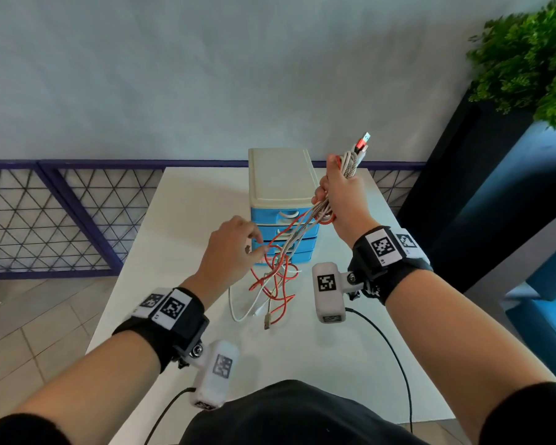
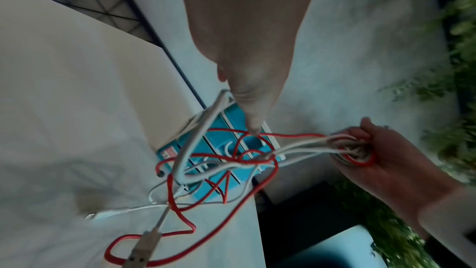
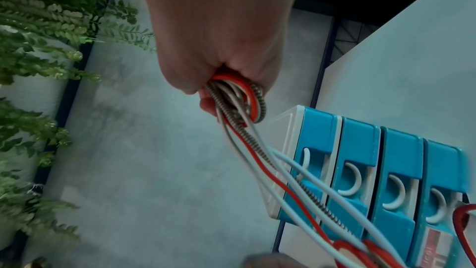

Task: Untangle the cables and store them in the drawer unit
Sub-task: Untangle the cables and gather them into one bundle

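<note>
The right hand (image 1: pixel 339 194) gripped the tangled cables (image 1: pixel 278 268) raised above the drawer unit (image 1: pixel 281 200), while below it the left hand (image 1: pixel 228 252) pinched a red strand.

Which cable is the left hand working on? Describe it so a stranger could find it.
On the white table, before the blue drawer unit, a tangle hangs from the right hand. The left hand pinches the red cable: the only red one among white and metal-wrapped cables.
</note>
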A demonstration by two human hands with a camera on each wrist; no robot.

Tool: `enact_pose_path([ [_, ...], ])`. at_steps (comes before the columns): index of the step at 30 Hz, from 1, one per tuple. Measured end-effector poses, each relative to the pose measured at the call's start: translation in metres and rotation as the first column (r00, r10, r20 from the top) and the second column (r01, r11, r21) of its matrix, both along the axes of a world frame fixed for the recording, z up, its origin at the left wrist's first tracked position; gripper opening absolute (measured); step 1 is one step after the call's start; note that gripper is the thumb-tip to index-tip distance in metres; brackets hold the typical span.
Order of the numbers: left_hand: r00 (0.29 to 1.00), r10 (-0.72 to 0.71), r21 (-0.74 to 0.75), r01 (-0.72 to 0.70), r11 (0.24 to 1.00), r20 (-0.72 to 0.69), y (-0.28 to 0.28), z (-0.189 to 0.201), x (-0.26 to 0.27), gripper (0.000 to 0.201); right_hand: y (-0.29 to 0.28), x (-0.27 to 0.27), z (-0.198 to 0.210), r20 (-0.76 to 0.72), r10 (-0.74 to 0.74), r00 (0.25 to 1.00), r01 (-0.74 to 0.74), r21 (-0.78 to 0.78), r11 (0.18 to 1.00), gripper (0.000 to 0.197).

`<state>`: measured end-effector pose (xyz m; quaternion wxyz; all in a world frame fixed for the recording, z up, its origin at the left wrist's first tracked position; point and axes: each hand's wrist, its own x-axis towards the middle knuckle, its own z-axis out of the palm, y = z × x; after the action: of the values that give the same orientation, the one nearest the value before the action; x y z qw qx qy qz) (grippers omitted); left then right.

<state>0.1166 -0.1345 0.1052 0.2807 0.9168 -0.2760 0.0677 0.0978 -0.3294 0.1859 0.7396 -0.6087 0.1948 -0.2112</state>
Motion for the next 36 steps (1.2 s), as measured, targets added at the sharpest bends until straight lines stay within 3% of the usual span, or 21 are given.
enact_pose_path([
  [1,0.998,-0.015,-0.016,0.016,1.000,0.064,-0.003,0.004,-0.003,0.018,0.002,0.000,0.001,-0.001,-0.008,1.000,0.008,-0.014,1.000,0.033],
  [3,0.997,-0.069,-0.033,0.070,0.997,0.044,-0.009,0.009,-0.011,0.030,0.004,0.000,0.003,0.013,-0.034,0.999,0.034,-0.013,0.999,0.031],
  [6,0.999,-0.047,0.104,0.046,0.994,0.013,-0.015,0.005,-0.019,0.047,0.010,0.002,0.008,0.027,-0.057,0.998,0.057,0.013,0.998,0.028],
  [10,0.992,-0.040,0.217,0.013,0.976,0.121,-0.015,-0.007,-0.012,0.030,0.014,0.002,0.012,0.005,-0.097,0.995,0.097,-0.055,0.994,0.027],
  [14,0.986,-0.085,0.398,0.022,0.917,0.141,0.004,-0.020,0.006,0.036,0.000,-0.001,0.012,0.005,-0.201,0.980,0.201,-0.079,0.976,0.026],
  [18,0.999,0.007,0.512,-0.024,0.859,0.036,0.032,-0.036,0.015,0.029,-0.014,-0.003,0.014,-0.002,-0.265,0.964,0.264,-0.029,0.964,0.027],
  [24,0.977,0.207,0.698,-0.113,0.707,-0.052,0.054,-0.048,0.018,0.018,-0.022,-0.004,0.020,0.022,-0.312,0.950,0.313,-0.020,0.950,0.031],
  [29,0.953,0.301,0.784,-0.163,0.599,-0.032,0.062,-0.051,0.016,0.005,-0.023,-0.004,0.023,0.079,-0.324,0.943,0.319,0.061,0.946,0.027],
  [32,0.937,0.348,0.831,-0.159,0.533,-0.044,0.076,-0.059,0.014,0.015,-0.030,-0.005,0.028,0.111,-0.360,0.926,0.349,0.110,0.931,0.027],
  [36,0.933,0.343,0.813,-0.116,0.571,-0.108,0.083,-0.064,0.014,0.017,-0.035,-0.005,0.028,0.124,-0.346,0.930,0.334,0.114,0.936,0.030],
])
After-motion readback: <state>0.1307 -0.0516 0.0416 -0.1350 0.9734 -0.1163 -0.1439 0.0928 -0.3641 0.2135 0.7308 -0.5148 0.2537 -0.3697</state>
